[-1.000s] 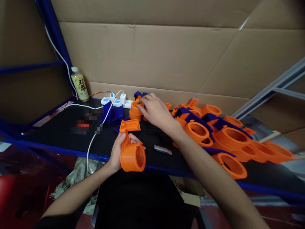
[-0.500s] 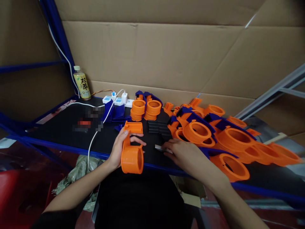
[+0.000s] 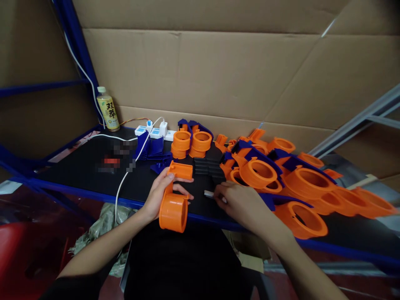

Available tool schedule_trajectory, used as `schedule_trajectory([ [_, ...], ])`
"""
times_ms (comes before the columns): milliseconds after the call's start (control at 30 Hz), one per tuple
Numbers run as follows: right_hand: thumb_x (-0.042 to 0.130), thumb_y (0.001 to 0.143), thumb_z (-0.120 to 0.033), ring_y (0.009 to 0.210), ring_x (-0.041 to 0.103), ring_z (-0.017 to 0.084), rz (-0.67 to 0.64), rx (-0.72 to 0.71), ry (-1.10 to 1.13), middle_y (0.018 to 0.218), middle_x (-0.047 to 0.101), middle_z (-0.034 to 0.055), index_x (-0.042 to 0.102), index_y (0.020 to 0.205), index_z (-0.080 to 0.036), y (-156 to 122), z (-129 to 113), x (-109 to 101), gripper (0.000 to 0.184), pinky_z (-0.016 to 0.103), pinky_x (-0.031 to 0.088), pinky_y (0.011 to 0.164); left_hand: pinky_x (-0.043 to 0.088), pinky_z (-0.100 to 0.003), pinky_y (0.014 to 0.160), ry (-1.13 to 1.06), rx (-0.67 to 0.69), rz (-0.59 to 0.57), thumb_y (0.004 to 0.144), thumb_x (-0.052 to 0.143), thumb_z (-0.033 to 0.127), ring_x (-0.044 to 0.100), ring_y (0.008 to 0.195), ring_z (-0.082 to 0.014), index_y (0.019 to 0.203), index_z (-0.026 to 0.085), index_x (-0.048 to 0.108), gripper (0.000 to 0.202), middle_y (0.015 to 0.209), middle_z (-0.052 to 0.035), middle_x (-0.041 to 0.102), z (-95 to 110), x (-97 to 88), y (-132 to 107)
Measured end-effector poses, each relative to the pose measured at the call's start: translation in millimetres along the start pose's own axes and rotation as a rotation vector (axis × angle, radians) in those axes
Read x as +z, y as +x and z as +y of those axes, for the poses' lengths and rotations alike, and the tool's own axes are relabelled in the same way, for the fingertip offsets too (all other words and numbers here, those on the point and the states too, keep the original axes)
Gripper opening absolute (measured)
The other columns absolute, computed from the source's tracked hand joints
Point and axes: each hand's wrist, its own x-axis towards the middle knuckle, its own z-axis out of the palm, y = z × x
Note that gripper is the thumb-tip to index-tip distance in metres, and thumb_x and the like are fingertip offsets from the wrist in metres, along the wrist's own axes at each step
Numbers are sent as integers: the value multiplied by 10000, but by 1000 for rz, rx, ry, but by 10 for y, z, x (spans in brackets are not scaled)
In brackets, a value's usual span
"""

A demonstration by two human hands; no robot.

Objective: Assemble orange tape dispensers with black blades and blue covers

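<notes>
My left hand (image 3: 159, 193) grips an orange plastic part (image 3: 173, 202), a round collar with a flat bracket on top, held over the front edge of the black table (image 3: 78, 166). My right hand (image 3: 239, 202) is closed in a pinch on a small grey metal strip (image 3: 208, 193) lying on the table just right of the orange part. Behind them stand two stacks of orange rings (image 3: 191, 143) and a block of black pieces (image 3: 208, 166).
A heap of orange and blue plastic parts (image 3: 290, 179) covers the table's right half. Blue parts (image 3: 150, 148), a white power strip (image 3: 154, 131) with a cable, and a drink bottle (image 3: 107, 109) sit at the back left. Cardboard walls stand behind.
My right hand left the stacks of orange rings at the back, came down to the grey strip near the front edge and closed on it. The left hand tilted its orange part slightly.
</notes>
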Motion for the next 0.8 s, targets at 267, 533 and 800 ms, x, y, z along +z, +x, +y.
schedule_trajectory([
  [267,592,847,-163,748,650,161,-26,19,163,876,723,10,699,840,-247,39,127,-106,136,263,392,633,624,-397,568,40,-23,-63,932,597,424,755,662,-264,1194,197,516,356,1045,-140,753,0,25,-8],
  [533,566,891,-189,764,654,159,11,6,248,894,721,13,681,864,-241,64,163,-81,129,257,416,642,617,-366,520,37,-50,-54,947,581,399,757,673,-261,1151,186,519,301,1127,-156,730,-12,19,-3],
  [800,437,996,-247,961,680,217,142,-77,350,1069,717,80,692,1065,-213,39,247,19,266,327,508,815,628,-383,556,55,-58,-44,947,572,394,753,650,-246,1194,170,501,341,1097,-151,726,3,42,-3],
])
